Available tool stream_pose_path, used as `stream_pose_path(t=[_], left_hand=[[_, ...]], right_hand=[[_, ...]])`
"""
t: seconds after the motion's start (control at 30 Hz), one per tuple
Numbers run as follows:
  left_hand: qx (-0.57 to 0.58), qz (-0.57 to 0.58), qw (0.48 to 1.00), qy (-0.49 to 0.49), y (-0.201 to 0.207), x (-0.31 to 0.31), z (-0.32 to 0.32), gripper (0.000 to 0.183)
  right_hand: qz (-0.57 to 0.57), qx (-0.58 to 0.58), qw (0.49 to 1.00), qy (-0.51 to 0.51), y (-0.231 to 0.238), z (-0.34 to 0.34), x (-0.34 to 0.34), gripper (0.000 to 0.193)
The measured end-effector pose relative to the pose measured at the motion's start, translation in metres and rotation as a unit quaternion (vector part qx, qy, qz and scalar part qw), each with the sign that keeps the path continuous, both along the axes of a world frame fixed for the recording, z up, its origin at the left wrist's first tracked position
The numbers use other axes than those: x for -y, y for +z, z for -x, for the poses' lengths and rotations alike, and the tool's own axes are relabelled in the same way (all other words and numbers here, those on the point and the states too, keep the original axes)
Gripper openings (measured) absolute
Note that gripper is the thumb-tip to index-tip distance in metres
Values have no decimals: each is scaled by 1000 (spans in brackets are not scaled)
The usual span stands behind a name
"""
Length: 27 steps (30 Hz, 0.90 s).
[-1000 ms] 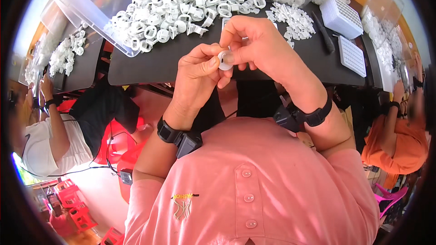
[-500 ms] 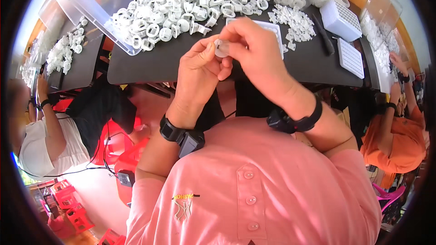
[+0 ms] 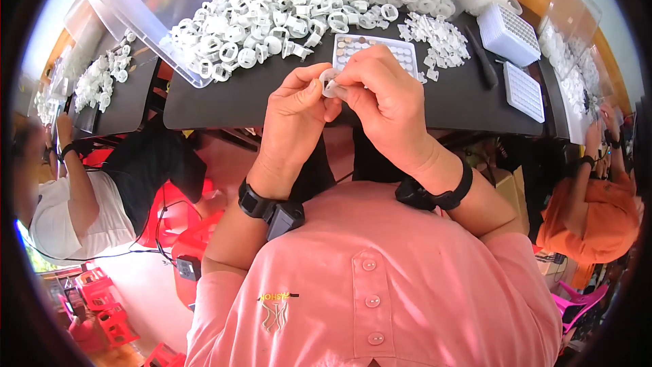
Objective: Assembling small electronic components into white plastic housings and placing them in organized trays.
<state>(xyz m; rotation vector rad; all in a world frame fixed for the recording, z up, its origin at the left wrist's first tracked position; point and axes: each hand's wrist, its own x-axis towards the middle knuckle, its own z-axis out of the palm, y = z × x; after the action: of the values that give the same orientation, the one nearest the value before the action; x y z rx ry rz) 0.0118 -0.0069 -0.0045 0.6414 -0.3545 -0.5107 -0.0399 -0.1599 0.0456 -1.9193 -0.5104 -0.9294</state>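
Observation:
Between my hands, just above the table's near edge, is a small round white plastic part [image 3: 328,83]. My left hand [image 3: 299,105] pinches it from the left with thumb and fingers. From the right, the fingertips of my right hand [image 3: 384,98] close on the same part; whether they hold a second tiny piece is hidden. Just beyond my right hand lies a white tray [image 3: 412,64] with rows of round pockets, partly covered by the hand. A large heap of round white plastic parts [image 3: 251,20] spreads behind my hands.
Small flat white pieces [image 3: 438,41] lie in a pile right of the tray. A dark-handled tool [image 3: 485,64], a stack of white trays [image 3: 509,34] and a single tray [image 3: 524,92] sit farther right. A clear bin [image 3: 153,34] leans at left. People work at both sides.
My right hand has lowered and shifted slightly right, with its fingers still at the part. More of the pocketed tray now shows behind it. My left hand stays almost in place.

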Motion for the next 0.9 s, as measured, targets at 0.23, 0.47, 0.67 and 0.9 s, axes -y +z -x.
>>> stream_pose_path(t=[0.23, 0.47, 0.67, 0.9], left_hand=[[-1, 12, 1000, -18, 2, -3, 0, 25], [-2, 7, 1000, -16, 5, -3, 1, 26], [-12, 2, 1000, -22, 7, -3, 1, 26], [2, 2, 1000, -26, 4, -4, 0, 27]], right_hand=[[1, -52, 997, 48, 8, -4, 11, 16], [5, -83, 992, 91, 17, -8, 19, 11], [35, -71, 994, 69, 13, -5, 19, 15], [39, -43, 995, 82, 11, -5, 21, 17]])
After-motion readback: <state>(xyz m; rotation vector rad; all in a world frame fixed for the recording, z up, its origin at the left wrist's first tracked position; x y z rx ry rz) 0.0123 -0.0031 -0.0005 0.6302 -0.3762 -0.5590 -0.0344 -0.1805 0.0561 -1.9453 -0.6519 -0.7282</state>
